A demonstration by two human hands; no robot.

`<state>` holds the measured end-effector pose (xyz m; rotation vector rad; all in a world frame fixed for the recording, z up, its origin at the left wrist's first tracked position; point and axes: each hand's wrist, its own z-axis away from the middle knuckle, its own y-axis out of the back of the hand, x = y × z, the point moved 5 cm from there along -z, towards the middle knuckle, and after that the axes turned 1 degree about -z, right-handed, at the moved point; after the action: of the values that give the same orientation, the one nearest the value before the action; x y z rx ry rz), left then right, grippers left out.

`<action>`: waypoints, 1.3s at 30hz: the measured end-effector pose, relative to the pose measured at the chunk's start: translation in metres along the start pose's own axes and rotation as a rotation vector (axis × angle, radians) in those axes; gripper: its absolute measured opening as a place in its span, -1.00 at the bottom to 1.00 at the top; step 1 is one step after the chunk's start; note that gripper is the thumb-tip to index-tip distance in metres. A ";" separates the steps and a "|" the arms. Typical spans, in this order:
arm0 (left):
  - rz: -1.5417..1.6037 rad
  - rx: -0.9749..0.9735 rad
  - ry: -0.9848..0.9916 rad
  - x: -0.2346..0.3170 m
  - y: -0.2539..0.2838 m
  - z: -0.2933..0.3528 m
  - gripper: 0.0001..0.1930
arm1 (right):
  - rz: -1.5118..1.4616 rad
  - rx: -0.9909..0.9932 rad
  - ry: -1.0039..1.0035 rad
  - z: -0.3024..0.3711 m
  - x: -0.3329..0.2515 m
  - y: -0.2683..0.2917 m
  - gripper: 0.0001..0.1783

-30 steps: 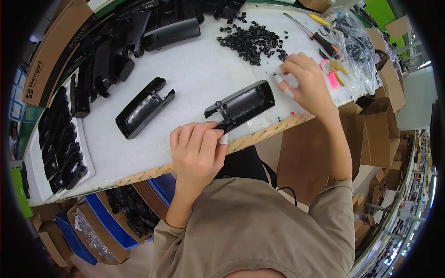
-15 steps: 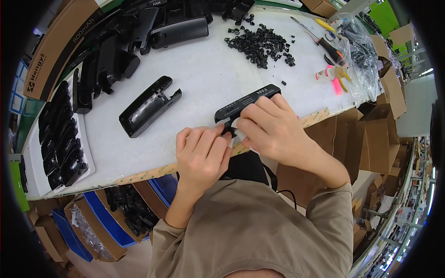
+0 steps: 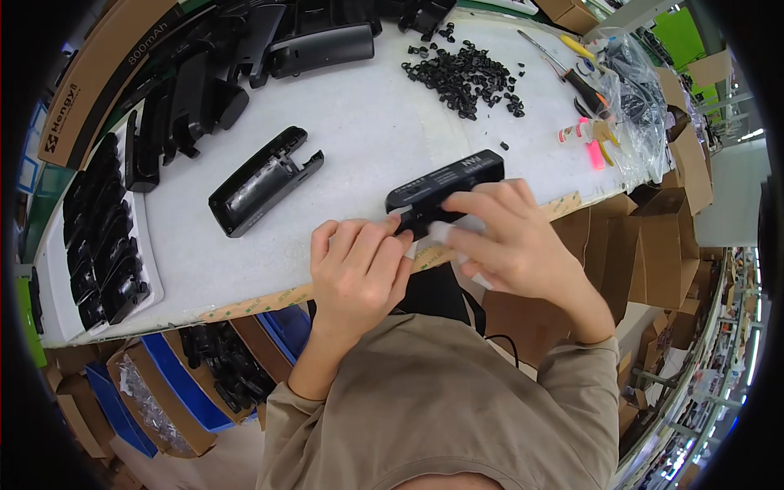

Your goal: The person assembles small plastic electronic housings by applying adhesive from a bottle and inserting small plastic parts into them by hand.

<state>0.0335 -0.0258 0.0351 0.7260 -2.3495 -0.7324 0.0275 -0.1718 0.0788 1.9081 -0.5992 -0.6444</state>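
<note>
A long black plastic housing with pale lettering along its top lies at the table's front edge. My left hand pinches its near left end between thumb and fingers. My right hand is at the housing's near side, slightly blurred. Its fingers are apart, with one fingertip by the housing and white coverings on some fingers. I see nothing held in it. Left of them rests an open black shell with a notch at its upper end.
Small black parts lie heaped at the back. A screwdriver, a small bottle and plastic bags lie right. A white tray of black pieces stands left, below more black housings. Cardboard boxes stand beyond the right edge.
My right hand has come off the housing's top, drawing slightly right and opening its fingers. The left hand keeps its pinch. The whole view has shifted a little.
</note>
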 end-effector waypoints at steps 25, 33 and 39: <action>-0.024 0.032 -0.024 0.002 -0.001 -0.001 -0.82 | -0.682 1.068 -0.719 0.109 0.127 0.016 -0.52; -0.114 0.033 -0.091 0.006 -0.002 0.000 -0.90 | -1.768 1.106 -0.540 0.094 0.073 -0.030 -0.46; -0.130 0.048 -0.109 0.008 -0.002 0.001 -0.90 | -1.302 1.037 -0.456 0.062 0.049 -0.032 -0.65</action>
<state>0.0279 -0.0322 0.0358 0.8867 -2.4430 -0.7918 0.0268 -0.2319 0.0183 3.0890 0.2597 -1.8770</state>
